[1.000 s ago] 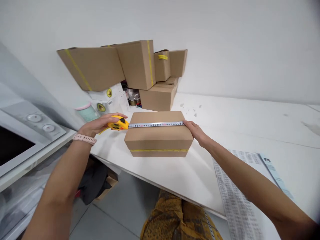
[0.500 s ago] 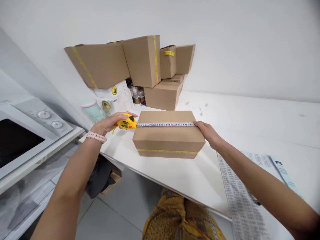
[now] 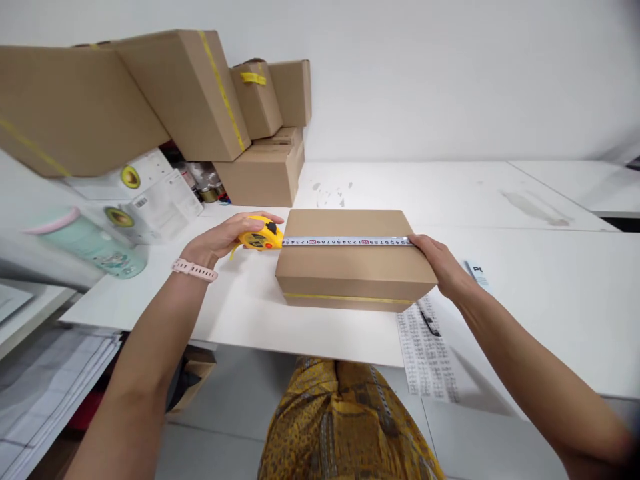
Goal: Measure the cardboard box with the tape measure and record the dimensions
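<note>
A closed cardboard box [image 3: 350, 263] lies on the white table in front of me, with a yellow strip along its near side. My left hand [image 3: 225, 237] grips a yellow tape measure [image 3: 261, 235] by its case at the box's left edge. Its numbered blade [image 3: 345, 241] stretches across the top of the box. At the right edge, my right hand [image 3: 436, 262] pinches the blade's end against the box; the fingertips partly hide that end.
Cardboard boxes [image 3: 257, 175] are stacked at the back left against the wall. A mint tumbler [image 3: 95, 243] stands by white avocado-printed boxes [image 3: 150, 193]. Printed sheets [image 3: 425, 353] with a black pen [image 3: 429, 320] lie at the right, near the table's front edge.
My view has turned to the right and come nearer, so the stacked boxes sit further left and the microwave is out of sight. Both hands keep the tape stretched over the box.
</note>
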`<state>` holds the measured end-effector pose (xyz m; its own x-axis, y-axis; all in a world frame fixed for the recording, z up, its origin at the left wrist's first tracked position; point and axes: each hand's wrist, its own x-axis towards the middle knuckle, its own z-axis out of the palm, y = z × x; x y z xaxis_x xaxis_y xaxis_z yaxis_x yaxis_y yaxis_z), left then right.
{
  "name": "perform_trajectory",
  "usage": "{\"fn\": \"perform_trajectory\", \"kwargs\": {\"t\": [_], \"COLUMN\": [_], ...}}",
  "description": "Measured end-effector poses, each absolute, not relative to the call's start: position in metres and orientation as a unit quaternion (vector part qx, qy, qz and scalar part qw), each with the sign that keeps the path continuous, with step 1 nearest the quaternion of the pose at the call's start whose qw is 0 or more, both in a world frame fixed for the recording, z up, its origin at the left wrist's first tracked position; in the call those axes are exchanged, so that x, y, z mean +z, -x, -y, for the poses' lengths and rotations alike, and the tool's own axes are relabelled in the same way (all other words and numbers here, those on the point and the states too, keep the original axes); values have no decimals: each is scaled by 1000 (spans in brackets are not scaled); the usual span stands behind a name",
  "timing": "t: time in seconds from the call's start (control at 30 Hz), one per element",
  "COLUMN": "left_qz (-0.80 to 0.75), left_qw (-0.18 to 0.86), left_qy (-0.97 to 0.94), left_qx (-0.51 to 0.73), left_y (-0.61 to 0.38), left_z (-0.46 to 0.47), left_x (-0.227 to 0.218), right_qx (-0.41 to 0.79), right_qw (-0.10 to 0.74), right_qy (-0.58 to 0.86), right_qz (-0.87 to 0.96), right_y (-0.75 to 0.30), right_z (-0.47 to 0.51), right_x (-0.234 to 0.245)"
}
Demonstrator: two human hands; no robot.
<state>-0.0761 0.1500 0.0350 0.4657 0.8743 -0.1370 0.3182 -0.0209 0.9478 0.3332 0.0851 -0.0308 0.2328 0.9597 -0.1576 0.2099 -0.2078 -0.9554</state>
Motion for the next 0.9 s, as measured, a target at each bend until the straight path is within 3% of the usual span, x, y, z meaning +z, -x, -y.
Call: {"fn": "perform_trajectory", "kwargs": {"t": [0.43,0.7,0.83,0.9], "left_qz": [-457,-486,-475,-448], "left_qw": [532,415,406,481], "left_qy": [-673,-744,-742,-706], "left_qx": [236,195,241,264], "left_y": [30,18,5,-9], "left_z": [-167,-137,-86,-51], "left_x": [41,74,80,65], "right_qx": [431,251,242,227], "right_qw": [454,411,499,561], "right_qy": [652,704,649,604], "right_qz": [427,522,520,518], "right_y": [-375,-380,-387,-385], "right_z": [-85,-75,-86,-98], "right_x": [-32,-22,-2,16]}}
